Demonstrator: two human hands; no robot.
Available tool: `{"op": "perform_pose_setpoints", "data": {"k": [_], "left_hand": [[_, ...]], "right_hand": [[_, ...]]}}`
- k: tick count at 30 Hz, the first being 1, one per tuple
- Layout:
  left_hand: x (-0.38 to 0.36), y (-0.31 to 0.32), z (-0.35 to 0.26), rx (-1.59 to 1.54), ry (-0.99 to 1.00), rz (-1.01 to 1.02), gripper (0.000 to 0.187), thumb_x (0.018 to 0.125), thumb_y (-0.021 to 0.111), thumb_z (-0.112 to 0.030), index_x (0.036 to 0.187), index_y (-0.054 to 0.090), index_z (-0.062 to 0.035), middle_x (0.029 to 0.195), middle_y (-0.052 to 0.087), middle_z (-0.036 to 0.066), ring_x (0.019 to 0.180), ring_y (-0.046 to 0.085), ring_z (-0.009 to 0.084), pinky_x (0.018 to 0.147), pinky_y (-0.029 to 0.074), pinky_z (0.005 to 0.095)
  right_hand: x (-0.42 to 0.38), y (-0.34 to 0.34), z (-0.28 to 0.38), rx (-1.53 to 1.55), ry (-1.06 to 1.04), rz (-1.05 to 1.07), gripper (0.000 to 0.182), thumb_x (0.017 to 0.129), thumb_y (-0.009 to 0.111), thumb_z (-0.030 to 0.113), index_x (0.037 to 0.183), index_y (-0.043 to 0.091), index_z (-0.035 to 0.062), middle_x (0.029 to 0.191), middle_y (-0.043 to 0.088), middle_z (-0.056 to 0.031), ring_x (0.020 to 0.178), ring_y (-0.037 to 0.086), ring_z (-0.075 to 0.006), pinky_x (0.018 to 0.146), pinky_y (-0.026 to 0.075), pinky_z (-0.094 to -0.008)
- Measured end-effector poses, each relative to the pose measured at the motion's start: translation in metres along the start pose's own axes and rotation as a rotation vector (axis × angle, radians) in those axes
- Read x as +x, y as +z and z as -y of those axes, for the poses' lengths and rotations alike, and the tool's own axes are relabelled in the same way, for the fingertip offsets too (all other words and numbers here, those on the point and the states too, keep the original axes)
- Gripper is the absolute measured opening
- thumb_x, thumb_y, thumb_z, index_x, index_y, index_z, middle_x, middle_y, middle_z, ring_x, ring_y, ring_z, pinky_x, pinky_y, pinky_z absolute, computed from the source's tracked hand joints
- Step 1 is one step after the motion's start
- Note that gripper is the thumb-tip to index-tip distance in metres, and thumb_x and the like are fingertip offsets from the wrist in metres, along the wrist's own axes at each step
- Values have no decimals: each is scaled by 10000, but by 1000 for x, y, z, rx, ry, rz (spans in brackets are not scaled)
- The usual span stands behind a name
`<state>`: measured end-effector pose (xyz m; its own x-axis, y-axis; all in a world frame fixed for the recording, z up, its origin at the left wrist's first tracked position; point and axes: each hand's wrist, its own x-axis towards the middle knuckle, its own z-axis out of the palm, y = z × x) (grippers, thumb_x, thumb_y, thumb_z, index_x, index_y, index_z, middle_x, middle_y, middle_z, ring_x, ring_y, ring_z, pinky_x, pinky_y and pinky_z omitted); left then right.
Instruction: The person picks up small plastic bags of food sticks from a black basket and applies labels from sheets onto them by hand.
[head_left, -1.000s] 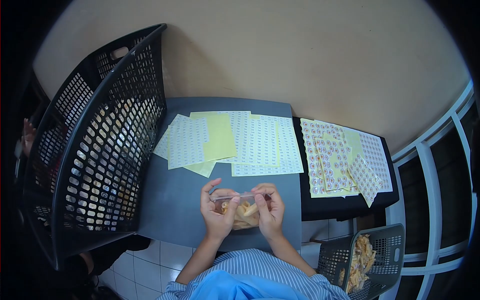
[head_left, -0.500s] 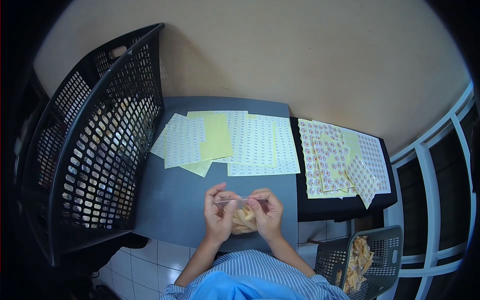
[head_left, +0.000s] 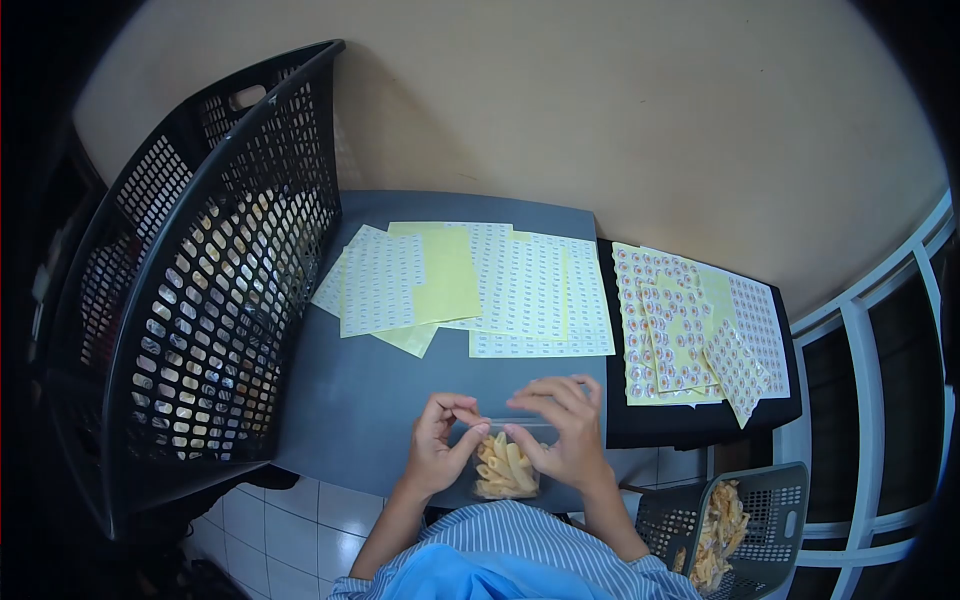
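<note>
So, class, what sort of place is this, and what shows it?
Probably a small food-packing and labelling workspace: sheets of round stickers and sheets of small printed labels lie out, and a clear packet of tube-shaped food is between the left hand and right hand.

Single head-worn view, forward and down, close above the table (head_left: 350, 400).

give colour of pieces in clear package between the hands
Pale yellow pieces, best seen in the head view.
</note>
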<state>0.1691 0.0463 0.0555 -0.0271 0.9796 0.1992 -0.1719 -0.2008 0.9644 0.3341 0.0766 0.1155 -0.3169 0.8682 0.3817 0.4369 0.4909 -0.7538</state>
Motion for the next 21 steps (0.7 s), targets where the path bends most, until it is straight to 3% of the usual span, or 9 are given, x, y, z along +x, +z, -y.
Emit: {"op": "perform_pose_setpoints", "data": {"k": [1,2,4,15,20,21], "left_hand": [[0,1,1,9,6,25,300,751,568,73,986,407,-21,803,560,65,809,531,119,773,409,258],[2,1,0,-11,0,22,302,752,574,66,991,410,-18,797,563,63,817,531,116,775,407,257],[4,-1,1,7,4,23,300,753,574,64,989,409,-18,800,563,65,814,532,115,772,408,257],[13,-7,7,114,85,-34,274,761,571,59,973,411,-9,783,570,68,791,538,102,737,425,238],[26,-33,-8,236,-162,154,298,805,545,-6,1075,423,15,822,581,59,801,541,98,743,423,243],[32,-43,-9,236,-162,152,298,805,545,-6,1075,423,15,822,581,59,801,541,98,743,423,243]], "right_hand": [[2,-1,1,-314,-179,29,156,642,695,121,780,626,97,820,591,-10,847,545,-150,840,320,-378],[2,1,0,-313,-180,31,156,642,695,121,780,626,97,820,591,-10,847,545,-150,840,320,-378],[2,6,-4,-326,-171,51,109,650,690,163,734,627,133,768,589,29,822,545,-151,860,227,-386],[10,28,-7,-387,-142,81,83,709,632,142,761,572,115,776,573,7,827,547,-152,894,220,-432],[23,40,-11,-401,-126,177,50,736,601,137,763,568,112,805,560,-1,874,535,-150,941,190,-467],[27,42,-16,-404,-87,297,53,742,592,135,784,576,106,817,563,-5,903,524,-152,945,191,-473]]}}
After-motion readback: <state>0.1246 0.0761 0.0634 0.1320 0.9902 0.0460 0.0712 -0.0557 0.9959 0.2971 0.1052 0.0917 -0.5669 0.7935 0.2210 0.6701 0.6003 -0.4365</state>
